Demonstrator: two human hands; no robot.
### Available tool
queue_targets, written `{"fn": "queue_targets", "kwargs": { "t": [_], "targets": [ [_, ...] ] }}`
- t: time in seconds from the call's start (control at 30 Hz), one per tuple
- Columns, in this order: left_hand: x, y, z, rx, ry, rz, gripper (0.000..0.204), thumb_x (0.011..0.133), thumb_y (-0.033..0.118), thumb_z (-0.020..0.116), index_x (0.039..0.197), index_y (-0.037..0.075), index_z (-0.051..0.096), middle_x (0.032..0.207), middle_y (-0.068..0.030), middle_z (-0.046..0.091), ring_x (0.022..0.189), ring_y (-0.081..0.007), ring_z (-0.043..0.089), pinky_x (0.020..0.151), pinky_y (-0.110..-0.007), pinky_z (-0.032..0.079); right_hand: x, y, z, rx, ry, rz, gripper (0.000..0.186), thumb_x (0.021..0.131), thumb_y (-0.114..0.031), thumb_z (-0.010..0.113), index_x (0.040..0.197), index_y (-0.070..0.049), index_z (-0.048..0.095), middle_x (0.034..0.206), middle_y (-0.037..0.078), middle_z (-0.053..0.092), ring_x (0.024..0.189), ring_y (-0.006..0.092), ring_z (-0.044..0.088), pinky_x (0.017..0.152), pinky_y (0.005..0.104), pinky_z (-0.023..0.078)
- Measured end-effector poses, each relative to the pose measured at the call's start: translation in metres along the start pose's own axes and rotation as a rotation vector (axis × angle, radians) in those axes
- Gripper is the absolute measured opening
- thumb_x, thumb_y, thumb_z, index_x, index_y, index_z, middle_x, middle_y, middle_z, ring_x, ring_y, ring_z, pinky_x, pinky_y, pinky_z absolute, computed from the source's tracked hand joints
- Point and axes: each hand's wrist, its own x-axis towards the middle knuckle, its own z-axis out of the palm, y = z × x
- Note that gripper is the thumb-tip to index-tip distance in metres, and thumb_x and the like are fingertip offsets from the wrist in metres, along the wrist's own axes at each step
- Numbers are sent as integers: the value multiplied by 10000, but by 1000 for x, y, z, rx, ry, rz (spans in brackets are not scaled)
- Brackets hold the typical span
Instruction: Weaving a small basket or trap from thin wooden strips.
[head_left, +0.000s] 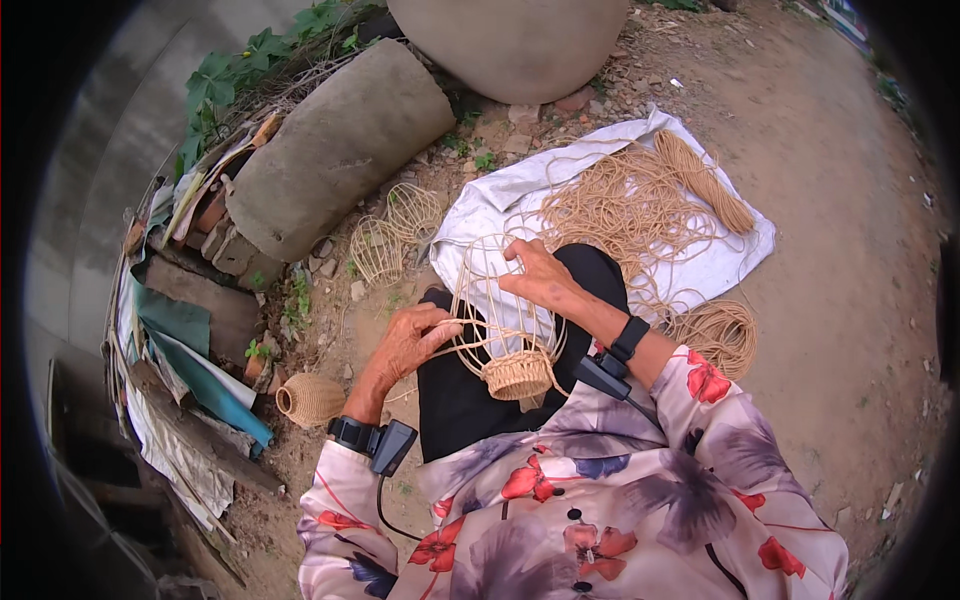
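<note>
A partly woven basket (516, 376) is being held over black trousers (450, 425), its woven ring lying nearest the body. At its left side, a strand (480, 323) is being pinched between the thumb and fingers of the left hand (410, 342). Beside the bare ribs, the right hand (545, 277) is being held with bent fingers; whether a rib is being gripped cannot be told. Beyond, a white sheet (478, 212) is being partly covered by loose cord (615, 205).
</note>
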Motion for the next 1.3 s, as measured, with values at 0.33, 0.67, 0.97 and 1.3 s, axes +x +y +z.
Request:
{"fn": "queue_targets", "kwargs": {
  "t": [0.33,0.67,0.97,1.3],
  "targets": [
    [-50,-110,-91,-367,747,-448,416,927,460,601,793,68,637,610,46,440,491,-54,392,418,-257,302,4,9,2,12,-23,-38,567,738,-361,659,1202,-74,504,1193,200,464,1118,381,531,929,459,423],
    [-22,32,13,-53,356,-322,375,849,207,698,1180,82,571,1057,-128,688,654,-226,617,655,-367,505,3,5,-3,26,-22,15,554,740,-368,660,1191,-80,517,1196,192,475,1114,373,540,926,454,425],
    [-61,70,77,161,276,100,111,920,141,621,923,30,630,757,-144,642,650,-294,647,579,-368,487,3,-9,-1,-23,37,74,454,740,-314,665,1128,-99,567,1180,197,513,1110,378,533,927,433,428],
    [-38,5,13,36,153,-126,195,947,224,603,929,34,639,679,-136,588,603,-274,595,586,-359,465,9,-9,-8,-14,-11,144,559,720,-396,654,1159,-61,568,1183,211,515,1100,366,559,929,448,432]
  ]
}}
